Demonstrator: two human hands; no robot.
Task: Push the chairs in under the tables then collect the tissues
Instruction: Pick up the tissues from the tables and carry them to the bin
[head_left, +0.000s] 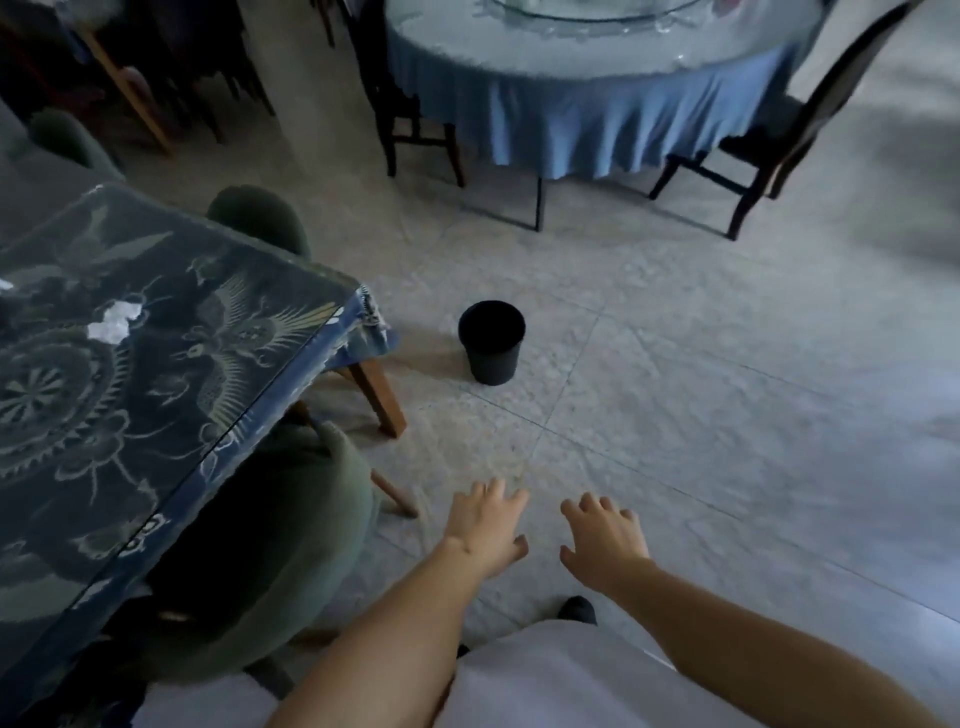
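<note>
We see both bare arms stretched out over the pale tiled floor (675, 395). The left hand (485, 525) and the right hand (605, 535) are side by side, palms down, with a small gap between them. The fingers of both hands are spread and loose, and they hold nothing. Neither hand touches a chair or a table.

To the left stands a square table with a dark blue patterned cloth (156, 374) and a clear sheet on top. Two crumpled white tissues (114, 321) lie on this table, close together, well away from the hands. Another small white scrap shows at the far left edge, but we cannot tell what it is.

A soft green chair with wooden legs (306, 519) sits at the near side of this table, its seat tucked under the table edge, just left of the left hand. A second green chair back (260, 215) shows behind the far side of the table.

A small black round bin (491, 343) stands on the floor near the table's corner, in front of the hands.

Farther back is a round table with a light blue cloth (597, 109) and a glass top. A dark wooden chair (410, 104) stands on its left side, and another dark wooden chair (774, 130) on its right side.

A dark shoe (576, 609) peeks out below the hands.
</note>
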